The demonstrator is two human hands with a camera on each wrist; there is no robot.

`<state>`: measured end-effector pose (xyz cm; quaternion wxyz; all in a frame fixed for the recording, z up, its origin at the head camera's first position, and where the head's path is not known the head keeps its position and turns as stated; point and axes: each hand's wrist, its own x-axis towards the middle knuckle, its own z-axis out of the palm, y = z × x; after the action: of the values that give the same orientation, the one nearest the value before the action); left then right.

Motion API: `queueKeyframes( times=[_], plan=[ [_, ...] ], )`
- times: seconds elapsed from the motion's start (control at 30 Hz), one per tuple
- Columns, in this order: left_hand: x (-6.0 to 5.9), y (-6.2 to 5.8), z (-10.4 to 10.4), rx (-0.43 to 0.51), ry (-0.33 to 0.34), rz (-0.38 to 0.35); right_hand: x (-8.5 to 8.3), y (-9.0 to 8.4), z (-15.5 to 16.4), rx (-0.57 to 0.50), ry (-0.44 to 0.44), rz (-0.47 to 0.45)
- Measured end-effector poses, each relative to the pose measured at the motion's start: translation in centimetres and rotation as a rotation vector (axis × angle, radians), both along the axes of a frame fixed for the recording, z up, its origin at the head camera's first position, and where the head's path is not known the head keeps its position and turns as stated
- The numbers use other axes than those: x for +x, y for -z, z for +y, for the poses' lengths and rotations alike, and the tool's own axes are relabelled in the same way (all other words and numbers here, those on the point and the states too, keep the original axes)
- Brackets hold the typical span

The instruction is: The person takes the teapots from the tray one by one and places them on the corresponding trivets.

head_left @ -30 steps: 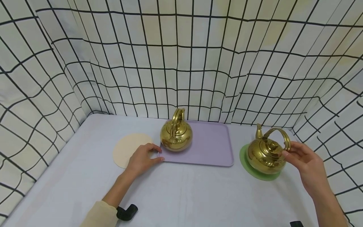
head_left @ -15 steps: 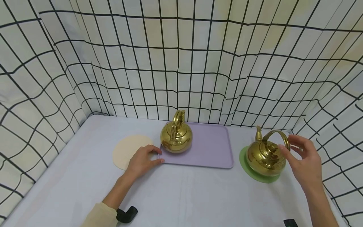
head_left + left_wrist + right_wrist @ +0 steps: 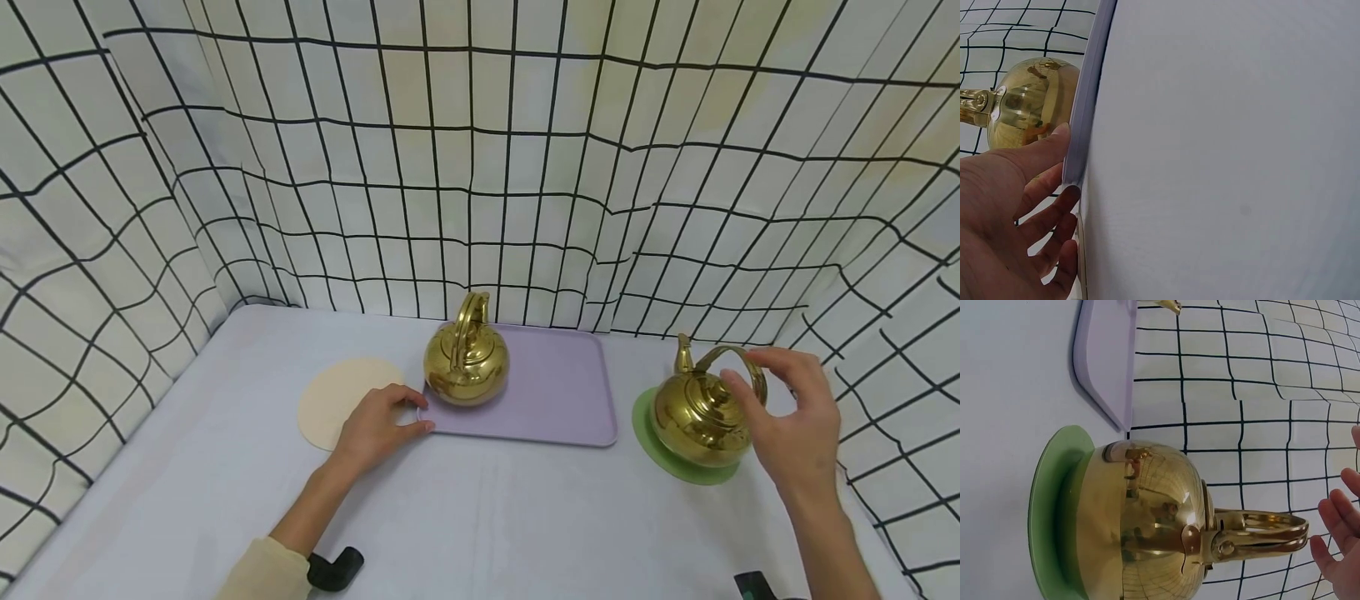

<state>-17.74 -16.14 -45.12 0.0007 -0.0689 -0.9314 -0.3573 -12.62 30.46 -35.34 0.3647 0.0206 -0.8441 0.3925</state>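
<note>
Head view is showing the right hand (image 3: 791, 412) hovering at the handle (image 3: 738, 360) of a brass kettle (image 3: 697, 412), fingers loosely spread and curved, thumb just short of the handle's near side; whether a fingertip is touching the metal cannot be told from here. The right wrist view is showing the fingers (image 3: 1341, 540) straight and apart from the handle (image 3: 1260, 532), gripping nothing. That kettle (image 3: 1147, 519) is sitting upright on a green coaster (image 3: 678, 462), near the right edge of the table (image 3: 487, 517), its spout pointing toward the back.

The left hand (image 3: 375, 425) is lying flat at the front left corner of a lilac tray (image 3: 558, 392), thumb along the tray's front edge and fingers relaxed, partly resting over a round cream coaster (image 3: 333, 400) just left of the tray. The left wrist view is showing the thumb (image 3: 1035, 153) pressing against the tray rim (image 3: 1085, 106), with the other fingers lying loose below it and holding nothing. A second brass kettle (image 3: 467, 362) is standing on the left end of the tray, close behind that hand. A grid-patterned cloth (image 3: 480, 167) is enclosing the table at the back and both sides.
</note>
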Motion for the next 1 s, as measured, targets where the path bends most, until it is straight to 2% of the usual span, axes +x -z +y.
queueKeyframes(
  times=[0.23, 0.37, 0.47, 0.73, 0.9, 1.0],
  plan=[
    [0.1, -0.1, 0.0, 0.001, -0.002, -0.001, -0.2, 0.3, -0.9, 0.045, -0.028, 0.015],
    [0.1, 0.0, 0.0, -0.004, -0.004, 0.004, -0.5, 0.5, -1.4, 0.09, -0.076, 0.062],
    [0.1, 0.0, 0.0, -0.008, -0.004, 0.009, -0.8, 0.6, -1.9, 0.087, -0.125, 0.06],
    [0.0, 0.1, -0.1, -0.003, 0.0, 0.01, -1.1, 1.3, -3.3, 0.067, -0.233, -0.12],
    [0.0, 0.0, 0.0, -0.008, -0.004, 0.005, -1.0, 1.8, -4.0, 0.108, -0.225, -0.275],
    [0.1, 0.0, 0.0, -0.009, -0.007, -0.003, -1.1, 2.2, -4.5, 0.137, -0.222, -0.327]
  ],
)
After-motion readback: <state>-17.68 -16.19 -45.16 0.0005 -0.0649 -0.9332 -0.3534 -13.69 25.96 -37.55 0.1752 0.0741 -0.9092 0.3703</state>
